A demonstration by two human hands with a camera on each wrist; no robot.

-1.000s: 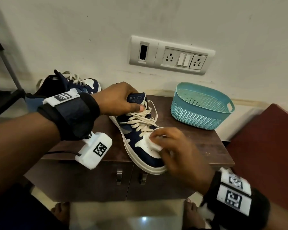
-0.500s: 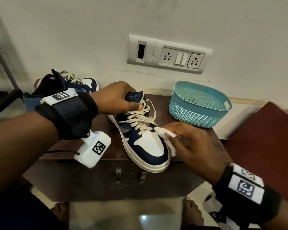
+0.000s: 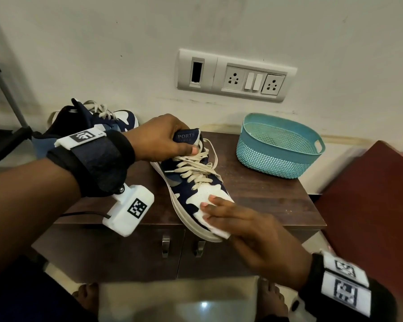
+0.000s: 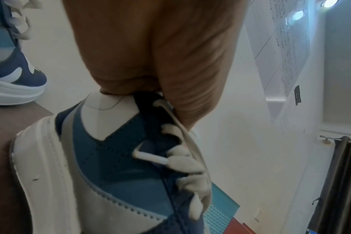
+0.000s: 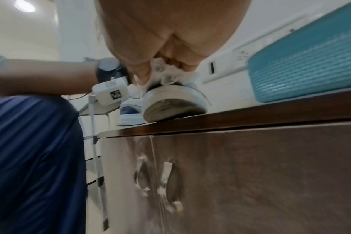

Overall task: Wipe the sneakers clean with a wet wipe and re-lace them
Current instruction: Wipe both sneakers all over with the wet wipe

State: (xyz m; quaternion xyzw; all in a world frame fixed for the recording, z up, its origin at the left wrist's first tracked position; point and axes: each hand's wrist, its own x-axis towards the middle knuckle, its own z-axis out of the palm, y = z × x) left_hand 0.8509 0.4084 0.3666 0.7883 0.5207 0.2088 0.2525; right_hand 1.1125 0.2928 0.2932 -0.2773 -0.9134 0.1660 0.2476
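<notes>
A navy and white sneaker (image 3: 196, 194) with cream laces (image 3: 193, 168) lies on the dark wooden cabinet top (image 3: 265, 198), its toe over the front edge. My left hand (image 3: 170, 140) grips the sneaker's tongue; in the left wrist view the left hand (image 4: 160, 63) pinches the top of the sneaker (image 4: 114, 158). My right hand (image 3: 221, 210) holds a white wet wipe (image 3: 220, 233) against the toe cap. Seen from the right wrist, thumb and fingers of the right hand (image 5: 166, 39) bunch the wipe (image 5: 166, 74) on the toe (image 5: 170, 101). The second sneaker (image 3: 116, 117) stands at the back left.
A teal perforated basket (image 3: 277, 147) stands at the cabinet's back right. A socket panel (image 3: 233, 75) is on the wall behind. A red-brown surface (image 3: 370, 194) adjoins on the right, and a dark rack (image 3: 7, 140) stands at the left. Cabinet door handles (image 3: 165, 245) are below the toe.
My right hand drew the wipe off the toe to the shoe's right side, then came back down onto the front of the toe. The left hand kept its grip on the tongue.
</notes>
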